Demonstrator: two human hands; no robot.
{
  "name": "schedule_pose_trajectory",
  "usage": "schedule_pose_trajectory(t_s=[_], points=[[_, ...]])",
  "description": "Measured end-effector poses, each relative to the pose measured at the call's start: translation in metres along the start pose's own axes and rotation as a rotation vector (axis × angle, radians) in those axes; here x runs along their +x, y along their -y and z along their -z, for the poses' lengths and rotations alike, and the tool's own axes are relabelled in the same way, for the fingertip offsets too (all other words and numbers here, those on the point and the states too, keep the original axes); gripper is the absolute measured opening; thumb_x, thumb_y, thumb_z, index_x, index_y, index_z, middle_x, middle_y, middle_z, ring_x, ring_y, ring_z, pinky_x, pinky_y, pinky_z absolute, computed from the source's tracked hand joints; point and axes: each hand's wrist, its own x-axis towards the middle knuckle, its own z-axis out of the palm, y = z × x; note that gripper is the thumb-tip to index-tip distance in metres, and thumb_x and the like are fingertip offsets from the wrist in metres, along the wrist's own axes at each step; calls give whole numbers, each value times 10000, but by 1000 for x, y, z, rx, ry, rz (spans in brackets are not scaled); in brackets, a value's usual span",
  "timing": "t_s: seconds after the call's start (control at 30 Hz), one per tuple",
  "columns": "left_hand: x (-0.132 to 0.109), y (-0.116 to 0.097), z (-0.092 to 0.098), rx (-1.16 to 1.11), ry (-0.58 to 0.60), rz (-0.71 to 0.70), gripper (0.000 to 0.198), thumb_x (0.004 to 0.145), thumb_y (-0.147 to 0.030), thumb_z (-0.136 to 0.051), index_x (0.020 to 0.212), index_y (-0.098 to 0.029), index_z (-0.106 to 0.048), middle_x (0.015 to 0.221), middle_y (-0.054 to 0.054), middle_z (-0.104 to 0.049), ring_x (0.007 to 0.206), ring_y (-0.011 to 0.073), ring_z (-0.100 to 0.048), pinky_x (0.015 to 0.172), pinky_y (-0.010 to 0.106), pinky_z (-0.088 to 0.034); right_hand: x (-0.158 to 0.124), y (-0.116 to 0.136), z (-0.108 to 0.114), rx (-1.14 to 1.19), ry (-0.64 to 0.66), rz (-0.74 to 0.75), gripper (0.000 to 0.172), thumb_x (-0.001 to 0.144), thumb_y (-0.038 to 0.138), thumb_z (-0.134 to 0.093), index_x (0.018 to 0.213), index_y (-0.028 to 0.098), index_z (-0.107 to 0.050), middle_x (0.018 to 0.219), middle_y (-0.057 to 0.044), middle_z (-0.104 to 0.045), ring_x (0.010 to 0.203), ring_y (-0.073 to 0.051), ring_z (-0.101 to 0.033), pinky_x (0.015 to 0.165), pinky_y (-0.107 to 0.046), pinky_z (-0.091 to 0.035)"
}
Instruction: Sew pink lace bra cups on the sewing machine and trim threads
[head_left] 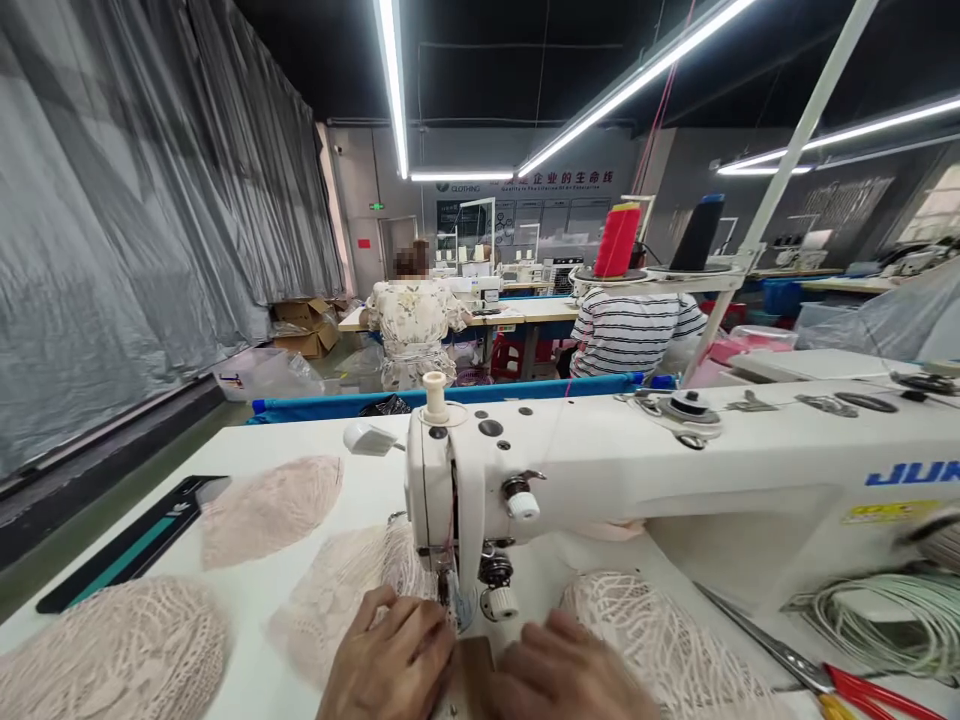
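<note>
A white sewing machine (600, 470) stands across the table, its needle and presser foot (454, 595) just beyond my hands. My left hand (390, 660) lies with fingers curled down on pale pink lace fabric (352, 580) left of the needle. My right hand (562, 670) rests palm down right of the needle, pressing a lace piece (660, 640). A small brown piece (471, 670) shows between the two hands. The fingertips of both hands are partly cut off by the lower edge of the view.
More pink lace pieces (270, 505) lie on the white table (360, 480). Red-handled scissors (840, 680) and coiled cord (885, 610) sit at right. A red thread cone (616, 240) and a dark cone (697, 232) stand behind. Two people (412, 320) work ahead.
</note>
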Motion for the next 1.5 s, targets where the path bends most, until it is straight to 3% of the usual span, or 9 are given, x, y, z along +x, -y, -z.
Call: schedule_pose_trajectory(t_s=[0.1, 0.2, 0.3, 0.4, 0.53, 0.73, 0.9, 1.2, 1.5], points=[[1, 0, -1, 2, -13, -3, 260, 942, -168, -353, 890, -206, -605, 791, -6, -641, 684, 128, -566, 743, 297, -382, -5, -25, 29, -64, 167, -208, 216, 919, 222, -493, 705, 211, -517, 656, 26, -594, 549, -131, -560, 504, -244, -353], [2, 0, 0, 11, -6, -8, 241, 917, -135, -368, 875, -197, -598, 782, -8, -630, 664, 124, -554, 724, 294, -387, -13, -42, 33, -180, 255, -307, 177, 831, 106, -545, 688, 208, -532, 622, -1, -587, 498, -188, -564, 421, -272, -287], [2, -2, 3, 13, 22, 2, 230, 907, -110, -371, 895, -188, -588, 799, -2, -627, 685, 128, -557, 723, 301, -384, -14, -42, 27, -112, 311, -242, 228, 768, 21, -553, 661, 220, -531, 661, 15, -599, 581, -182, -592, 450, -254, -347], [0, -4, 6, 23, 70, 23, 178, 899, -99, -412, 890, -176, -573, 822, 6, -626, 734, 137, -567, 739, 310, -383, -4, -32, 30, 187, 393, -148, 195, 859, 116, -550, 708, 237, -535, 772, 53, -616, 749, -116, -608, 631, -188, -450], [-3, -7, 6, 45, 112, 53, 112, 891, -95, -475, 861, -154, -566, 839, 1, -628, 779, 134, -570, 780, 314, -384, 8, -25, 30, 410, 342, -190, 224, 929, 173, -455, 751, 238, -574, 736, 38, -601, 703, -115, -595, 625, -203, -459], [-7, -6, 0, 120, 94, 49, 74, 883, -100, -526, 831, -133, -567, 807, -6, -622, 771, 114, -551, 783, 305, -393, 6, -23, 2, 358, 234, -150, 231, 945, 295, -437, 845, 242, -638, 780, -20, -631, 738, -182, -623, 618, -279, -483], [-9, -5, -2, 132, 103, 51, 79, 871, -132, -577, 792, -130, -567, 783, -19, -612, 749, 102, -533, 774, 296, -384, 4, -26, -15, 329, 152, -79, 236, 942, 216, -414, 909, 261, -644, 909, -34, -673, 814, -186, -653, 662, -283, -516], [-11, -3, -2, 109, 178, 66, 122, 894, -174, -560, 775, -153, -552, 816, -23, -608, 783, 101, -530, 785, 303, -366, -1, -26, -27, 297, 204, -4, 230, 946, 276, -434, 971, 213, -653, 992, -85, -695, 891, -201, -686, 704, -270, -585], [-8, -1, 1, 62, 80, 75, 168, 908, -154, -518, 743, -140, -541, 798, -25, -611, 730, 93, -545, 747, 304, -349, -1, -23, -37, 233, 175, -69, 266, 958, 296, -389, 1098, 202, -594, 1152, -103, -655, 1053, -193, -627, 861, -279, -542]])
